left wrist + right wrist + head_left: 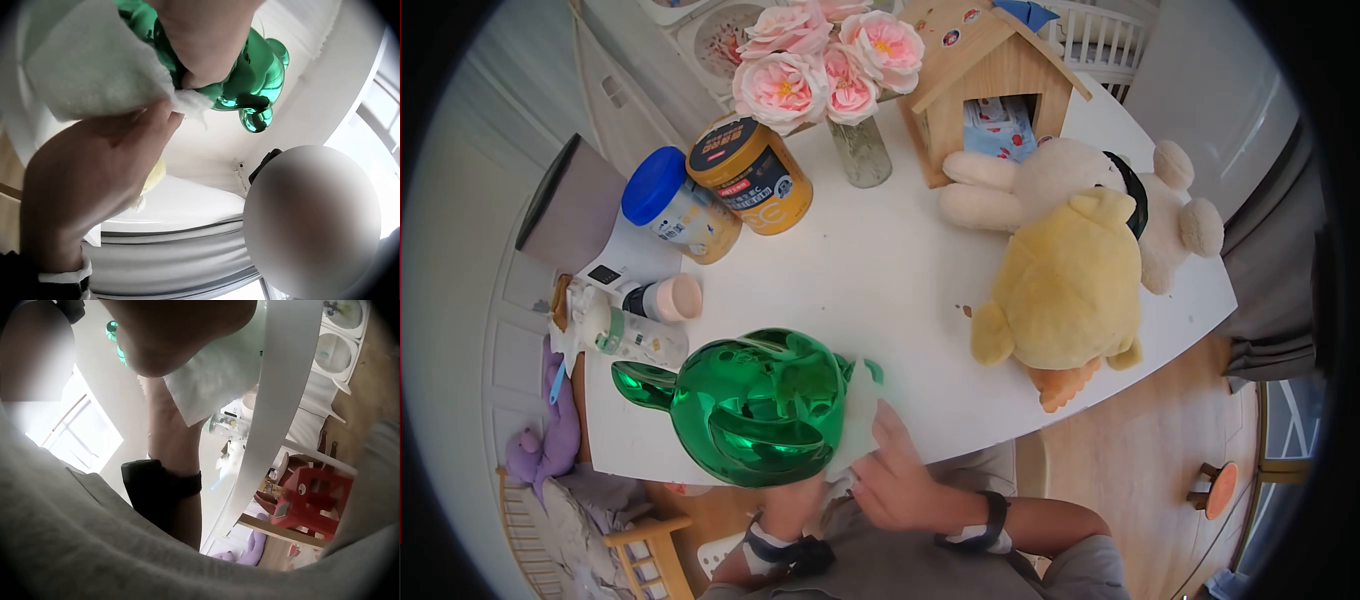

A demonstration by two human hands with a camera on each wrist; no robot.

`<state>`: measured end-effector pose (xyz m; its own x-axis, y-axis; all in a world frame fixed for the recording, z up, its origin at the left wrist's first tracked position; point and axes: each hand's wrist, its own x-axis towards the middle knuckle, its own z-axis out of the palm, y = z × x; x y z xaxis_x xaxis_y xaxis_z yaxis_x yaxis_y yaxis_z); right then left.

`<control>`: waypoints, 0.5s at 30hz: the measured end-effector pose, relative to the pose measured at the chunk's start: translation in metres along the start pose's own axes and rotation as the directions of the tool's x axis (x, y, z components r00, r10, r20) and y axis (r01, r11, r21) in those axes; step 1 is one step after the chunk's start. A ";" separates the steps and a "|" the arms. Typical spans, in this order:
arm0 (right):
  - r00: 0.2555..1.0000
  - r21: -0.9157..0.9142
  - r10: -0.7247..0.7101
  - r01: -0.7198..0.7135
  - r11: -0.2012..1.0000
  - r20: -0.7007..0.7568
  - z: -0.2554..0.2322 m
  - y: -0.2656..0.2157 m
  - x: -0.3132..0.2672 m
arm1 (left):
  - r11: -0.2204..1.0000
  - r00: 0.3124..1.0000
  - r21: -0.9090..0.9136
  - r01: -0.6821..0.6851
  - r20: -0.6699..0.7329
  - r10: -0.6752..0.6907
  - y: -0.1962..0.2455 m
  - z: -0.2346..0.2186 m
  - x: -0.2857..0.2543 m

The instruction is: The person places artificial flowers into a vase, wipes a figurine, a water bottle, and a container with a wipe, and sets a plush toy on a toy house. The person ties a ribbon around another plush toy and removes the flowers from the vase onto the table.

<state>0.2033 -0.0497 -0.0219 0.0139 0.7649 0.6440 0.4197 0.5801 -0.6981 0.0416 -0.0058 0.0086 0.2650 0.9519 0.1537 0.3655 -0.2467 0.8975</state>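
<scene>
A shiny metallic-green figure (760,405) with rounded, limb-like parts leans over the front edge of the table. My left hand (792,505) grips it from the near side, its fingers mostly hidden behind the figure in the head view. In the left wrist view the left hand (206,37) lies against the green surface. My right hand (900,475) pinches a thin white wipe (94,69) by its edge. The wipe hangs against the figure's right side, close to the left hand's fingers.
A yellow plush toy (1070,285) and a cream plush toy (1050,175) lie on the right of the white table (880,300). Behind stand a wooden house (960,80), a flower vase (862,150) and two tubs (750,175). Bottles (635,335) stand left.
</scene>
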 end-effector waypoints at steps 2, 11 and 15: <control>1.000 -0.009 -0.022 0.022 1.000 0.019 -0.003 -0.005 0.002 | 0.996 0.997 0.043 0.076 0.010 -0.076 -0.004 -0.006 0.000; 0.925 0.268 0.364 -0.325 0.907 -0.111 -0.005 0.003 0.037 | 0.994 0.995 0.043 0.097 -0.007 -0.097 0.004 0.001 0.008; 0.831 0.438 0.556 -0.495 0.751 -0.016 -0.010 0.016 0.049 | 0.994 0.998 0.102 -0.050 -0.042 0.054 0.009 0.009 0.013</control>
<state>0.2198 -0.0055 0.0011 0.2597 0.9537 0.1515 -0.0892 0.1799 -0.9796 0.0563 0.0029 0.0147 0.2472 0.9438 0.2194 0.4407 -0.3111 0.8420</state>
